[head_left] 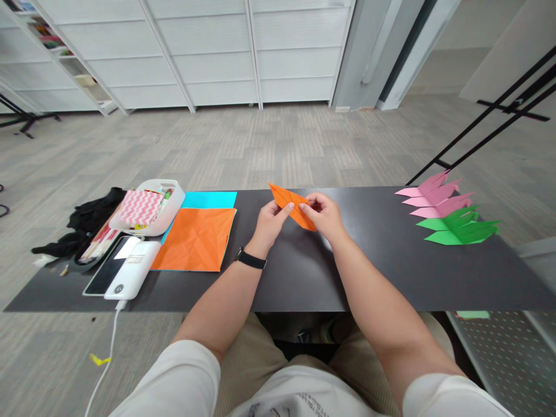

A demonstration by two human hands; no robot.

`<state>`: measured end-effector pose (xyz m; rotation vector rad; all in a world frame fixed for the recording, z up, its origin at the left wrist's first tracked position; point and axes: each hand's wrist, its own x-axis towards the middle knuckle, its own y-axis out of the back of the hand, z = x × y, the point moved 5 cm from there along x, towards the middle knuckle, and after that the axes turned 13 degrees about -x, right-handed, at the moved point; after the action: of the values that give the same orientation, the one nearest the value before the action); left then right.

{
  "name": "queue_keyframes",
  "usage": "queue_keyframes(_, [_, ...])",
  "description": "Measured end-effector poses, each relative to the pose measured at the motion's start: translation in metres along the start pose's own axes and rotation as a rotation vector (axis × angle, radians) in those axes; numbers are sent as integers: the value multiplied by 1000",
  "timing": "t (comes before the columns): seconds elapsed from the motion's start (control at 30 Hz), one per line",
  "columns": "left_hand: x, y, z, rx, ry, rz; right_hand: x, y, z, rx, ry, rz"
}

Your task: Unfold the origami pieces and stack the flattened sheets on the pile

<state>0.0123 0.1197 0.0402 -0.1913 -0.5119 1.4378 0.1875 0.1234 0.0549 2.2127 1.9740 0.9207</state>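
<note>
Above the middle of the dark table, a folded piece of orange origami paper [292, 204] is held between both hands. It is a narrow diamond with pointed ends, tilted from upper left to lower right. My left hand [270, 225] pinches its left side with the thumb on top. On the right side, my right hand [325, 215] pinches it, thumb pressed near the centre crease. The fingers behind the paper are partly hidden. Left of my hands lies a stack of square paper with a creased orange sheet [197, 240] on top and a cyan sheet [211, 200] showing behind.
Folded pink paper shapes [438, 194] and green paper shapes [460, 226] stand at the table's right. At the left are a white basket [171, 211], a phone [106, 272], a white power bank [134, 269] with a cable, and black cloth [93, 214]. The dark table [386, 278] ends near my lap.
</note>
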Motion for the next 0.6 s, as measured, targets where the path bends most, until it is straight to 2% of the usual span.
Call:
queue_keyframes(0.23, [3,11,-4,21,-11,110,-5,1,-17,-187,249,-32])
queue_keyframes(0.6, [2,7,0,0,-9,107,-10,3,-24,-257,325,-18])
